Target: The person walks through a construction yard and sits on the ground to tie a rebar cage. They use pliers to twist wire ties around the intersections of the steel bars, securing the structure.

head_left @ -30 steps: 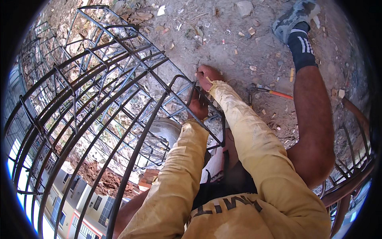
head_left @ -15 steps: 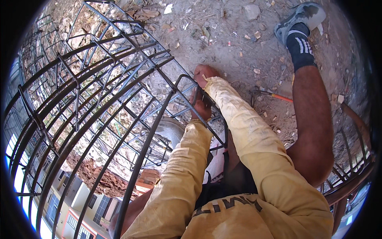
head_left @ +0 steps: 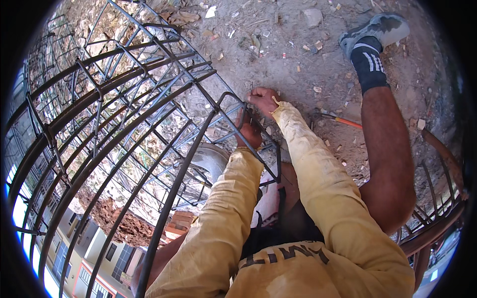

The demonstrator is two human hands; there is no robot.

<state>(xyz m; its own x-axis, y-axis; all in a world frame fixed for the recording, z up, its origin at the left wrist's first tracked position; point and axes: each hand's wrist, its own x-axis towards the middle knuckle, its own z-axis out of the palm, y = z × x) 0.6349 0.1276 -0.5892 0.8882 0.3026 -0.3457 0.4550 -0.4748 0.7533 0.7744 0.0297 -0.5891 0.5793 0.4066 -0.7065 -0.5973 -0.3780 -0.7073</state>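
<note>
A cage of dark steel rebar (head_left: 164, 111) spreads over the left side, its long bars crossed by bent square stirrups. At the cage's right end my left hand (head_left: 250, 133) is curled up against a stirrup corner, its fingers partly hidden behind the bars. Whether it grips the steel or something smaller does not show. My right hand (head_left: 266, 101) is just beyond and to the right of that corner, above the dirt, apart from the bars. Its thumb and fingers are pinched together; anything between them is too small to name.
A tool with an orange handle (head_left: 348, 122) lies on the littered dirt ground (head_left: 293, 54) by my right leg. My shod right foot (head_left: 375, 35) is planted at the far right. A grey shoe (head_left: 211, 159) shows through the bars. Red bricks (head_left: 180, 223) are stacked lower left.
My right hand has moved a little right and away from the stirrup corner, its fingers now pinched. My left hand stays at the corner, nearly unmoved.
</note>
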